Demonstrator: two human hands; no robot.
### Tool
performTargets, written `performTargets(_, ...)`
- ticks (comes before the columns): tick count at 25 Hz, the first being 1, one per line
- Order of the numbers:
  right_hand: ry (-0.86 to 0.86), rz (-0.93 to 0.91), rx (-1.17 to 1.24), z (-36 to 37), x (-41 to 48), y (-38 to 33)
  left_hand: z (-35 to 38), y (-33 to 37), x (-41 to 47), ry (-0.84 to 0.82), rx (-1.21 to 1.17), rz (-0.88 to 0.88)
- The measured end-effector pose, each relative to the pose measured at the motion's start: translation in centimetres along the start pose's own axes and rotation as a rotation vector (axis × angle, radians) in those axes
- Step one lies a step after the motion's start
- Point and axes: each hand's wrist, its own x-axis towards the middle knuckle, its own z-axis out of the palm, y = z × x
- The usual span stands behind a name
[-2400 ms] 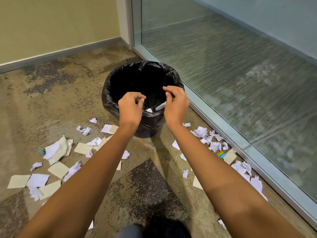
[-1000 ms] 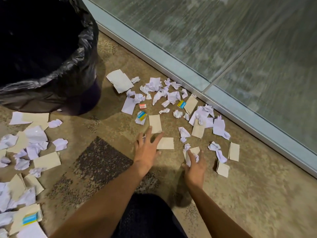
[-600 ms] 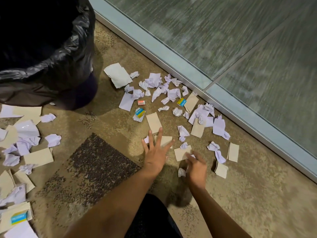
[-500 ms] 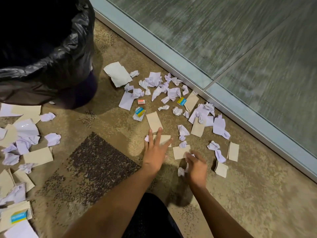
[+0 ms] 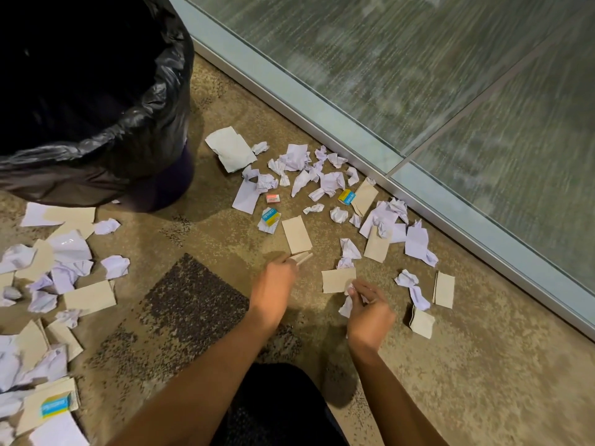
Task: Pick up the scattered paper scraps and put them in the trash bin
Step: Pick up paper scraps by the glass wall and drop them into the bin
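Carpet floor, mottled tan, with one dark patch.
On it: trash bin in a black liner, upper left; crumpled white paper scraps and flat tan card pieces strewn either side; small blue-and-yellow boxes; one small red box.

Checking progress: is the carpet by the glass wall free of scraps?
No, white and tan paper scraps lie scattered between the trash bin and the glass wall.

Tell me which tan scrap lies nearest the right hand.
The flat tan scrap just beyond the right hand, its corner at the fingertips. The folded scrap to the hand's right lies apart, and the rest lie farther off.
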Motion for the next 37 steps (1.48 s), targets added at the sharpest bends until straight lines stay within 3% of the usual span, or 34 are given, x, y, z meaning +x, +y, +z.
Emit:
performTargets(7, 0.013, -0.096, 0.174, -0.9, 0.3, -7.3, -7.4, 2.0, -2.1, 0.428, -0.148, -0.042)
performTargets(14, -0.047, -0.260, 0.618, -1.7, -2.0, -21.9, -20.2, 4.6, -3.4, 0.964, -0.118, 0.163)
performTargets(18, -0.166, -0.296, 0.855, -0.9, -3.9, -29.7, -27.4, 2.6, -3.9, 1.092, -0.096, 0.056)
performTargets(22, -0.236, -0.415, 0.819, 1.8, -4.6, -35.5, -31.9, -1.8, -3.7, 1.107, -0.156, -0.071)
performTargets(29, -0.345, -0.505, 0.434, 7.9, -4.2, -41.5, -35.3, -6.2, -2.2, 0.844, -0.141, -0.275)
performTargets(34, -0.437, -0.626, 0.348, 9.4, -4.7, -41.3, -35.4, -7.5, -2.2, 0.793, -0.150, -0.265)
performTargets(37, -0.375, -0.664, 0.359, 8.7, -4.7, -40.4, -34.7, -7.5, -2.7, 0.858, -0.151, -0.238)
